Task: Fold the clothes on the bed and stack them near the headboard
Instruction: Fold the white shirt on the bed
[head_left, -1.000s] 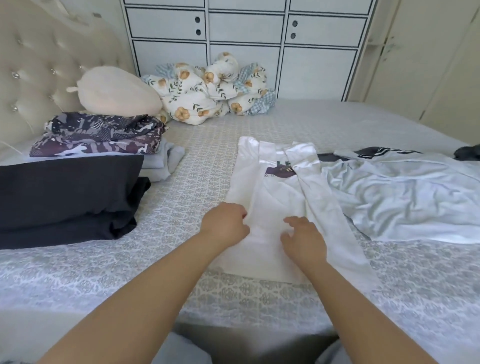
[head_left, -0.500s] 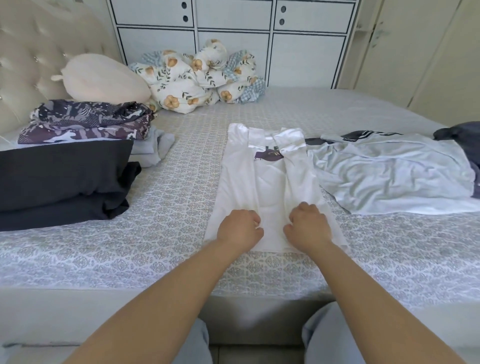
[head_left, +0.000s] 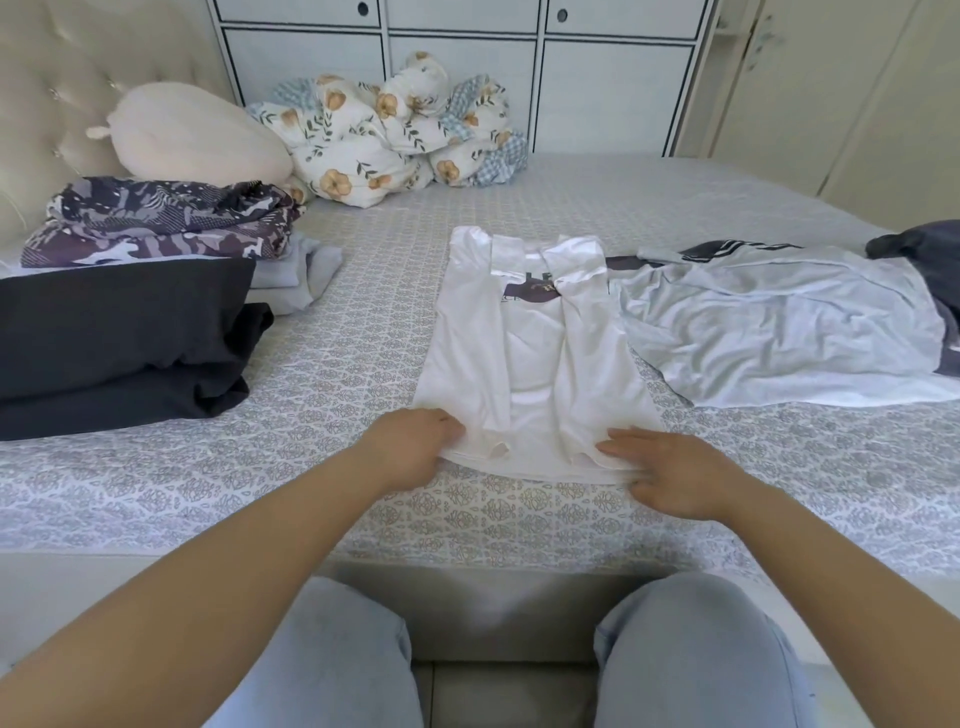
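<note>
A white T-shirt (head_left: 530, 364) lies flat on the bed (head_left: 363, 364), its sides already folded in toward the middle, its hem close to the near edge of the bed and its collar pointing toward the far edge. The person's left hand (head_left: 410, 447) grips the hem at its left corner, fingers curled round the cloth. The right hand (head_left: 670, 478) is at the right corner of the hem: its fingers lie fairly straight on top of the fabric while the thumb sits below the edge, so whether it truly pinches the cloth I cannot tell.

Just to the right of the T-shirt, touching it, a pale grey garment (head_left: 779, 332) is spread out unfolded, and a dark garment (head_left: 924, 249) lies at the right edge of the bed. By the headboard (head_left: 47, 104) at the left edge are the folded pieces: a black folded garment (head_left: 119, 338) nearest, then a dark patterned garment (head_left: 156, 223) on top of a light grey one (head_left: 306, 275). A cream pillow (head_left: 192, 135) and a bundled floral quilt (head_left: 400, 130) sit along the far edge, in front of white cabinets (head_left: 467, 67).
</note>
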